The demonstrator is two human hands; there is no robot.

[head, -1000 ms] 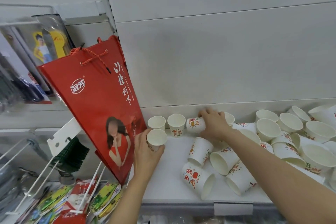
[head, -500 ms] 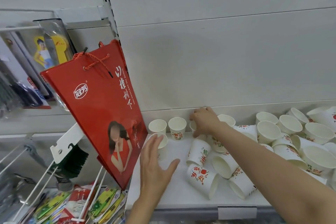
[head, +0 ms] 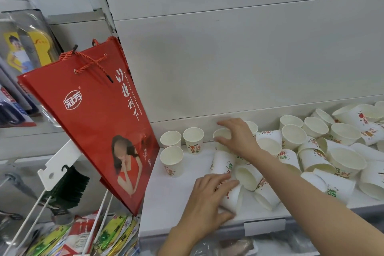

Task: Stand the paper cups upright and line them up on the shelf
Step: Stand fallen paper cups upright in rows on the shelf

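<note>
Since earlier, left hand (head: 209,199) dropped onto a toppled paper cup (head: 232,197) near the shelf (head: 166,214) front lip, fingers wrapping it; right hand (head: 239,137) grasps a back-row cup (head: 222,134) by the wall.

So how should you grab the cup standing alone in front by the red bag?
Hold the front cup around its side wall, just under the rim, coming from above and the right. It stands upright, open end up, with the red bag close on its left.
</note>
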